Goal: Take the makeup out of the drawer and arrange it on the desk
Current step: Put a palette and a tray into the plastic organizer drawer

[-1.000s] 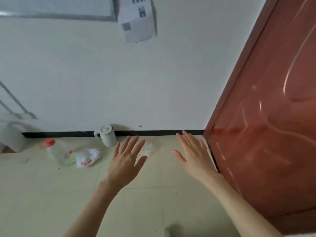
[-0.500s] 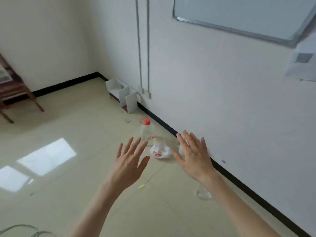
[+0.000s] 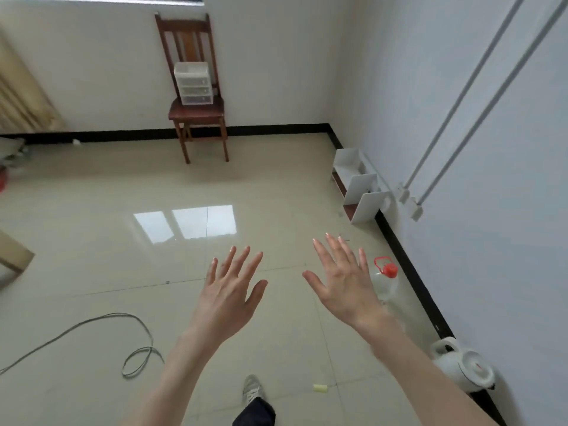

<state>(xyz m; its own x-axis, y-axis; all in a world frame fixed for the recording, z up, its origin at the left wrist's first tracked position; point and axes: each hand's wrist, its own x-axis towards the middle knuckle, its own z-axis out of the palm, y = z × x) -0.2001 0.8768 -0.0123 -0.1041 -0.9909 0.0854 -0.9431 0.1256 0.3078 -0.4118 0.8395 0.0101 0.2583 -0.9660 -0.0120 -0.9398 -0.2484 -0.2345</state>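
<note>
A curtain [image 3: 21, 96] hangs at the far left edge of the frame, and a grey cable [image 3: 101, 339] loops across the pale tiled floor [image 3: 92, 256] at lower left. In the upper middle, a wooden chair [image 3: 196, 96] stands against the back wall, and on its seat sits a small clear drawer unit [image 3: 193, 83] with its drawers pushed in; whether makeup lies inside cannot be told from here. Below the chair, a bright window reflection [image 3: 187, 222] shines on the floor at mid-frame.

In the lower centre, the left hand [image 3: 230, 296] is raised palm-down over the floor, fingers straight and spread, holding nothing. Beneath it, at the bottom edge, a grey shoe [image 3: 252, 392] and a dark trouser leg [image 3: 255, 413] show. A small yellow scrap [image 3: 319, 388] lies on the tiles just to the right of the shoe.

Right of centre, the right hand [image 3: 344, 287] is likewise held out with fingers spread wide, its grip on nothing. Just beyond it stands a clear plastic bottle [image 3: 384, 284] with a red cap, near the black skirting. Farther up the right wall, a white file rack [image 3: 359, 186] rests on the floor, and two white conduits [image 3: 479, 96] run diagonally down the wall. A white kettle [image 3: 464, 367] stands on the floor at lower right, beside the right forearm. Both hands are well apart from the drawer unit.
</note>
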